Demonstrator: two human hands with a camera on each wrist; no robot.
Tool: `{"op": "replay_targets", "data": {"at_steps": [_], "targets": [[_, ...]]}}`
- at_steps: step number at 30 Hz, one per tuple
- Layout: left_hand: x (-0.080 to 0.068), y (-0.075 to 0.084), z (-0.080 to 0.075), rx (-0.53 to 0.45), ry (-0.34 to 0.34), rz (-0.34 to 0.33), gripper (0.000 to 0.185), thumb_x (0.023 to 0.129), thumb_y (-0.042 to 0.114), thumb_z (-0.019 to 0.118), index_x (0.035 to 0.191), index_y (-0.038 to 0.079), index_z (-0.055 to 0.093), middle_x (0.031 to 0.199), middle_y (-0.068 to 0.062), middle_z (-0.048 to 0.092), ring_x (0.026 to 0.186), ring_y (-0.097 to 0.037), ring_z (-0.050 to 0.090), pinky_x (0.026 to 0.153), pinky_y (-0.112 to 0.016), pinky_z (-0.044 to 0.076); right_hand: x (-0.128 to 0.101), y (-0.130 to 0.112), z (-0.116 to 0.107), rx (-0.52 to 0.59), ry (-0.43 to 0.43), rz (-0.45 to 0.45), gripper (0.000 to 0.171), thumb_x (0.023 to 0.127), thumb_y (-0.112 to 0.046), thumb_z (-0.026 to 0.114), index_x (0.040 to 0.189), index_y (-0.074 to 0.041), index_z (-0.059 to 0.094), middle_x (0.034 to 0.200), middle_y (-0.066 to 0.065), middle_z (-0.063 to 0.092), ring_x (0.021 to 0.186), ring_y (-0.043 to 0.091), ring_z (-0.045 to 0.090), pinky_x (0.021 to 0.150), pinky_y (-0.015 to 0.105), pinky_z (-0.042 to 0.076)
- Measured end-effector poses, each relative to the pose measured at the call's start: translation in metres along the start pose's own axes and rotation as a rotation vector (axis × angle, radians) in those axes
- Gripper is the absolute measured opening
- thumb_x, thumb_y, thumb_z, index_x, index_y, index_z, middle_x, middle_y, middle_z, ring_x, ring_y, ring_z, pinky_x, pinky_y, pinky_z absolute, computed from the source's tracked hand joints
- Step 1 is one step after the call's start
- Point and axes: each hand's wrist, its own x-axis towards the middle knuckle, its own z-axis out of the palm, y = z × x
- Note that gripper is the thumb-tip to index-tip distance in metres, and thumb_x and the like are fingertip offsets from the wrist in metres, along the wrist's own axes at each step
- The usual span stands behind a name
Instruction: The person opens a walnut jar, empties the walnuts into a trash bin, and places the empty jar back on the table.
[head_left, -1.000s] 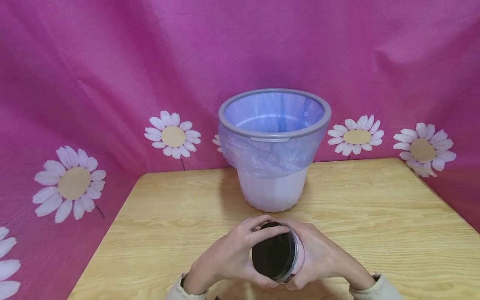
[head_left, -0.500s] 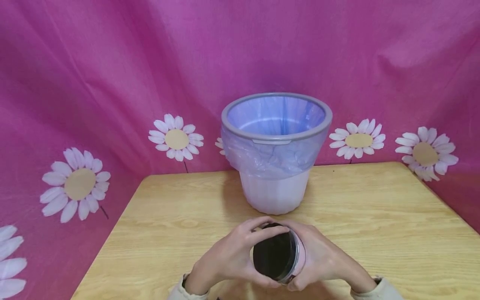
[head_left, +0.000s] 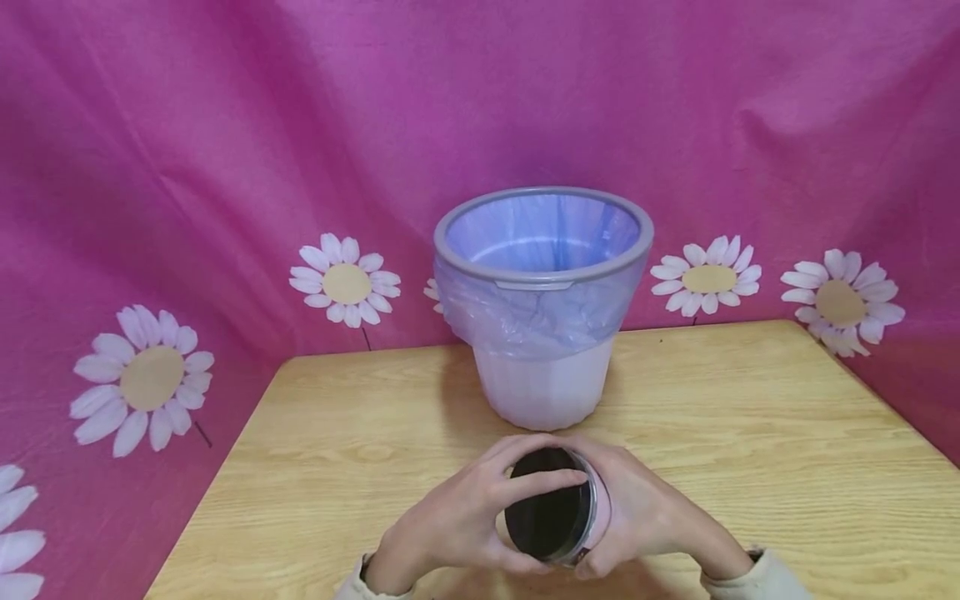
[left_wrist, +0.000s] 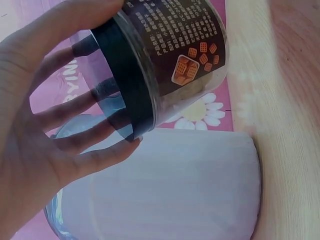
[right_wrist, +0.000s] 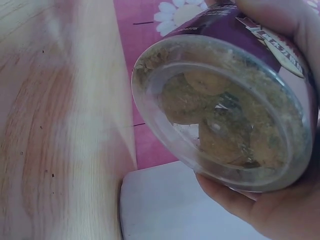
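Both hands still grasp the clear plastic snack jar (head_left: pixel 558 512); left hand (head_left: pixel 457 521) fingers have slid further across its black lid (head_left: pixel 547 517), right hand (head_left: pixel 645 517) unchanged.

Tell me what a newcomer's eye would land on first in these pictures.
First, the jar with its black lid, held low at the near table edge: the left hand grips the lid, the right hand holds the body. Behind it on the wooden table stands a grey-rimmed bin lined with a bluish bag. All around hangs a pink daisy-printed cloth.
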Motion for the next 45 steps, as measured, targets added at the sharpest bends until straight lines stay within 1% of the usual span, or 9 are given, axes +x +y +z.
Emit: {"op": "replay_targets", "data": {"at_steps": [7,15,19,22,29,34,37,42,45], "targets": [[-0.0009,0.0011,0.0017,0.016,0.011,-0.024,0.085,0.065,0.035,0.089,0.138,0.021,0.049,0.141,-0.008,0.041,0.129,-0.019,0.041,0.106,-0.03,0.038,0.0003,0.0013,0.0018,-0.007,-0.009,0.003,0.107,0.036,-0.021,0.093,0.134,-0.024,0.048,0.117,-0.013,0.061,0.1,0.009,0.061,0.085,0.03,0.052],[-0.0022,0.0036,-0.0011,0.031,-0.013,-0.039,0.083,0.069,0.04,0.086,0.14,0.023,0.047,0.145,-0.008,0.036,0.133,-0.021,0.036,0.107,-0.031,0.037,-0.001,0.0016,0.0004,-0.016,0.02,-0.03,0.101,0.041,-0.023,0.092,0.132,-0.022,0.05,0.114,-0.011,0.062,0.095,0.009,0.061,0.081,0.029,0.052],[-0.0045,0.0044,-0.0039,0.034,-0.048,-0.009,0.078,0.074,0.037,0.083,0.141,0.024,0.047,0.151,-0.009,0.03,0.138,-0.023,0.03,0.11,-0.032,0.033,-0.0021,-0.0004,-0.0007,-0.027,0.034,-0.026,0.1,0.041,-0.023,0.092,0.131,-0.025,0.05,0.113,-0.011,0.062,0.095,0.01,0.061,0.08,0.029,0.052],[-0.0056,0.0039,-0.0044,0.001,-0.044,0.01,0.073,0.076,0.032,0.082,0.14,0.022,0.049,0.151,-0.01,0.03,0.138,-0.023,0.031,0.11,-0.033,0.033,-0.0018,-0.0015,-0.0002,-0.015,0.019,-0.011,0.102,0.04,-0.022,0.093,0.132,-0.028,0.049,0.115,-0.01,0.062,0.097,0.01,0.061,0.082,0.03,0.052],[-0.0091,0.0046,-0.0021,-0.047,-0.017,-0.055,0.075,0.073,0.037,0.085,0.138,0.022,0.052,0.147,-0.008,0.038,0.134,-0.021,0.037,0.107,-0.032,0.038,-0.0017,-0.0004,0.0017,0.021,-0.012,0.008,0.106,0.04,-0.022,0.094,0.135,-0.027,0.047,0.12,-0.008,0.061,0.103,0.012,0.06,0.087,0.031,0.051],[-0.0077,0.0065,-0.0021,-0.007,-0.008,-0.074,0.079,0.071,0.041,0.084,0.14,0.022,0.051,0.144,-0.007,0.042,0.13,-0.02,0.041,0.106,-0.03,0.038,-0.0013,0.0019,0.0018,0.043,-0.022,-0.056,0.102,0.044,-0.023,0.093,0.134,-0.021,0.048,0.117,-0.008,0.062,0.098,0.012,0.061,0.083,0.03,0.052],[-0.0064,0.0078,-0.0032,-0.023,-0.009,-0.088,0.083,0.071,0.041,0.085,0.143,0.022,0.047,0.144,-0.006,0.04,0.131,-0.02,0.039,0.105,-0.03,0.039,0.0,0.0014,0.0014,0.051,-0.025,-0.075,0.099,0.045,-0.025,0.093,0.133,-0.019,0.049,0.115,-0.009,0.062,0.095,0.012,0.062,0.08,0.03,0.053],[-0.0031,0.0073,-0.0034,-0.06,-0.006,-0.039,0.077,0.073,0.036,0.084,0.141,0.021,0.049,0.148,-0.007,0.034,0.135,-0.02,0.033,0.108,-0.034,0.036,0.0003,-0.0009,0.0002,0.009,-0.011,-0.035,0.1,0.043,-0.024,0.093,0.132,-0.023,0.049,0.115,-0.01,0.062,0.097,0.011,0.062,0.082,0.03,0.052],[-0.0015,0.0067,-0.0015,-0.057,0.029,-0.002,0.069,0.074,0.034,0.084,0.135,0.02,0.055,0.147,-0.008,0.037,0.134,-0.02,0.036,0.108,-0.032,0.036,-0.0006,-0.0016,-0.0001,0.018,-0.015,0.005,0.102,0.041,-0.022,0.094,0.132,-0.027,0.049,0.116,-0.01,0.062,0.098,0.01,0.061,0.083,0.03,0.052]]}}
